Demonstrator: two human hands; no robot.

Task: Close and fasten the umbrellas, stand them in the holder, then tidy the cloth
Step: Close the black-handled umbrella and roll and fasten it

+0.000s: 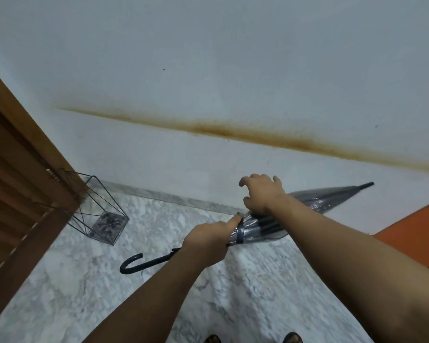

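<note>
At centre frame, a closed clear-plastic umbrella [307, 206] with a dark curved handle is held level above the marbled floor [159, 243]. The left hand [208, 240] grips its gathered base; the right hand [261, 191] rests loosely curled on the canopy. A black wire holder [97, 209] stands left.

umbrella [307, 206]: clear-grey, dark handle | floor [159, 231]: grey-white marble | wall [208, 58]: white, brown streak

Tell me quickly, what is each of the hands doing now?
Left hand: grips the closed umbrella near its strap.
Right hand: open, fingers spread, resting on the umbrella.
</note>
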